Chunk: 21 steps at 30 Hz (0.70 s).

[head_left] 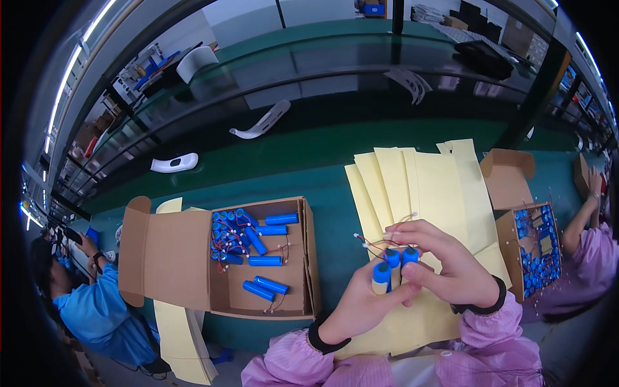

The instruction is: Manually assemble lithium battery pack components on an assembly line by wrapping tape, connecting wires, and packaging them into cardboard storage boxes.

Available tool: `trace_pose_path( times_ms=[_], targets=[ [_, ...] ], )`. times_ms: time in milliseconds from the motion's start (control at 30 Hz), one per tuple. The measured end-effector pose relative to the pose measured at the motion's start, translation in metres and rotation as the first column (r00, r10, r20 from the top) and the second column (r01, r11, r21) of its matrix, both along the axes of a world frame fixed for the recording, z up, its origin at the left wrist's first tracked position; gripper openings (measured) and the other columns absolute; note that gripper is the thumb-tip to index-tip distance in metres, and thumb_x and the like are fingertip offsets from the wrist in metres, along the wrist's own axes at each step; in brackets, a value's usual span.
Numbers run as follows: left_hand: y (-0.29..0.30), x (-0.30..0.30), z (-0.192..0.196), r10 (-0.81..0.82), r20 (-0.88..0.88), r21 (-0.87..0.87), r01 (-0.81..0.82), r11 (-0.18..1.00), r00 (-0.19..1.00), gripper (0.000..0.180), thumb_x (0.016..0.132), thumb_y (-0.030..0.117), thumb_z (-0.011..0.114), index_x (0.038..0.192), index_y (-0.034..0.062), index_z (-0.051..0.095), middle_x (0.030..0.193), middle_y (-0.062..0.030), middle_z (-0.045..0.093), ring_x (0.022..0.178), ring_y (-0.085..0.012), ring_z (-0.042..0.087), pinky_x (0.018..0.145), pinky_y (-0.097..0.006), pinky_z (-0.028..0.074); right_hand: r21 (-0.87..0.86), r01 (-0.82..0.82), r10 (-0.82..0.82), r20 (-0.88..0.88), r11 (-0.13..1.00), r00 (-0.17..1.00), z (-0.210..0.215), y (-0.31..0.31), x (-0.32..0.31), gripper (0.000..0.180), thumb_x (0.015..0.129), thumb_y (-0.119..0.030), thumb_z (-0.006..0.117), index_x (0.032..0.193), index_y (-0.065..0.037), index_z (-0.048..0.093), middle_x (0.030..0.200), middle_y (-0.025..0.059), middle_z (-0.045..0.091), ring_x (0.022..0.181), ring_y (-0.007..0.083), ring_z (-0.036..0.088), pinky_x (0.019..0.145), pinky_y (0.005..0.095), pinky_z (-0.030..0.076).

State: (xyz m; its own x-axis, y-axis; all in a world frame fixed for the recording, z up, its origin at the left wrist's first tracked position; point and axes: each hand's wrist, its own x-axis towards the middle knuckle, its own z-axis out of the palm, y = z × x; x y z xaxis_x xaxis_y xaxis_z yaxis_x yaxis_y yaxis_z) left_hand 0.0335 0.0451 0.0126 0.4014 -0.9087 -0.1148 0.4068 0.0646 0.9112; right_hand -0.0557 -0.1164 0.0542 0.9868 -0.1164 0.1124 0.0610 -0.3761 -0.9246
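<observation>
Both hands meet over a stack of pale yellow sheets [445, 187], with three blue cylindrical batteries [392, 258] upright between them. My left hand [359, 302] has its fingers closed round the batteries, the nearest of which shows a pale yellow band below its blue top. From the right, my right hand [448, 264] closes on the same group, thumb against the batteries and fingers bent over the far side by the wires. Thin red and dark wires [374, 244] with small white connectors rise from the tops. The lower ends of the batteries are hidden by my fingers.
Left of my hands, an open cardboard box [311, 258] holds several loose wired batteries. At right, another cardboard box [509, 258] is packed with batteries beside a co-worker's arm [580, 222]. A person in a blue jacket [103, 316] sits left. White curved parts [175, 162] lie beyond.
</observation>
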Motion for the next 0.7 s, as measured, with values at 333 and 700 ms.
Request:
trace_pose_path(
  times_ms=[333, 700],
  targets=[
    [0.001, -0.005, 0.005, -0.083, -0.075, 0.060, 0.087, 0.994, 0.994, 0.022, 0.090, 0.004, 0.068, 0.110, -0.0004, 0.060, 0.090, -0.0079, 0.068, 0.080, -0.0143, 0.067, 0.059, -0.026, 0.055, 0.180, -0.036, 0.046, -0.052, 0.983, 0.998, 0.008, 0.000, -0.005, 0.023, 0.096, -0.007, 0.056, 0.113, 0.003, 0.066, 0.123, 0.0171, 0.061, 0.110, 0.0262, 0.061, 0.095, 0.0343, 0.047],
    [0.005, -0.008, 0.002, 0.007, 0.115, 0.056, -0.014, 0.998, 0.993, 0.010, 0.082, 0.004, 0.073, 0.087, 0.0005, 0.066, 0.075, -0.0033, 0.068, 0.067, -0.0094, 0.064, 0.060, -0.024, 0.051, 0.113, -0.054, 0.052, 0.014, 0.992, 0.999, 0.008, 0.010, -0.008, 0.024, 0.091, -0.004, 0.063, 0.113, 0.002, 0.067, 0.116, 0.0127, 0.065, 0.105, 0.0217, 0.064, 0.092, 0.0318, 0.049]
  ],
)
